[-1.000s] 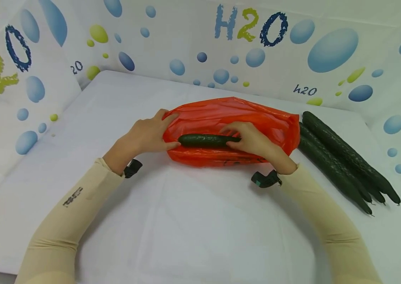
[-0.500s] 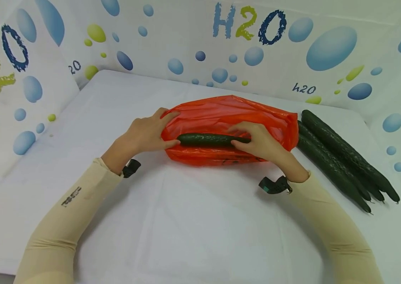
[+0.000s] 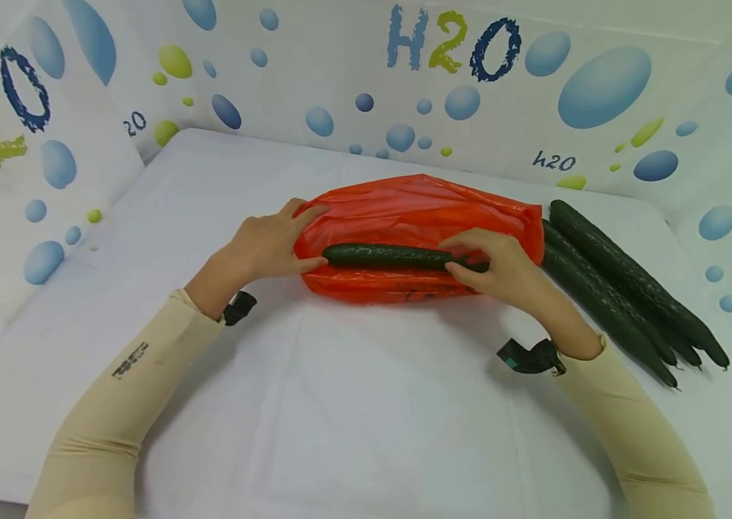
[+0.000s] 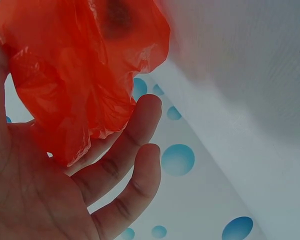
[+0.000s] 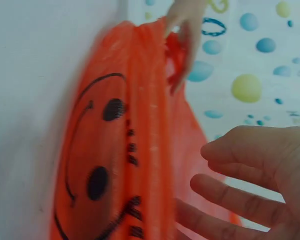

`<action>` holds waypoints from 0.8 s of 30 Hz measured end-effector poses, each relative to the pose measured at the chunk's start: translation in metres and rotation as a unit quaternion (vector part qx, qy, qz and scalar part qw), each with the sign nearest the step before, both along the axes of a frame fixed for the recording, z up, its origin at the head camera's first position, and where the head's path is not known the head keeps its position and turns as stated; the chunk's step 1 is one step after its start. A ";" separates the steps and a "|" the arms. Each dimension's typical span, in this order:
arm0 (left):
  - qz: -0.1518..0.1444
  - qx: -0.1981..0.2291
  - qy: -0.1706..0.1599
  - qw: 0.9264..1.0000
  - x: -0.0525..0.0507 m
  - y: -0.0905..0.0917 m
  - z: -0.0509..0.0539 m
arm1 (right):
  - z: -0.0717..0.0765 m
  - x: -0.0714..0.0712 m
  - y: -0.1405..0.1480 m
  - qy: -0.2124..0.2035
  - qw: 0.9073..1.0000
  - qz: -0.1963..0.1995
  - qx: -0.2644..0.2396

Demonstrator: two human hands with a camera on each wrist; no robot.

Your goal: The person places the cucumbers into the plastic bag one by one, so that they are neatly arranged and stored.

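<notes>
A dark green cucumber (image 3: 385,256) lies lengthwise in the opening of a red plastic bag (image 3: 405,205) on the white table. My left hand (image 3: 262,241) holds the bag's left end, with index finger above and thumb below, close to the cucumber's left tip. The left wrist view shows the crumpled bag (image 4: 80,75) against that hand's palm. Around the cucumber's right end, my right hand (image 3: 502,270) has thumb and fingers spread apart. The right wrist view shows its fingers loosely bent beside the bag (image 5: 95,145), which bears a black smiley print; no cucumber shows there.
Several long cucumbers (image 3: 619,295) lie side by side at the right, next to the bag's right end. A white backdrop (image 3: 340,79) with blue and green drops rises behind the table (image 3: 353,404). Both wrists carry small black cameras.
My right hand has slid right along the cucumber to its end, uncovering more of it. The left hand stays at the bag's left end, and the cucumber's left tip hardly shifts.
</notes>
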State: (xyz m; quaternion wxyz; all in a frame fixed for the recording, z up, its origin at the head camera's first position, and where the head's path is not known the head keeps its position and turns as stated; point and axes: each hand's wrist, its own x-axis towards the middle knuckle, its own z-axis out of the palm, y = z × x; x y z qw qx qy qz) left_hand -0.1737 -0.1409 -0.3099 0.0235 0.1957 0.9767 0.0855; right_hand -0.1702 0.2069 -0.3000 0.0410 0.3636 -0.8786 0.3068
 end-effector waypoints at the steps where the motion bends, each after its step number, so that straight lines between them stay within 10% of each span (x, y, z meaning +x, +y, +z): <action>1: 0.000 0.000 -0.001 1.000 0.000 0.000 0.000 | 0.002 0.003 0.002 0.002 1.000 -0.005 -0.006; 24: -0.004 0.003 -0.004 1.000 -0.001 0.000 0.002 | 0.041 0.044 0.051 0.058 0.989 -0.111 -0.077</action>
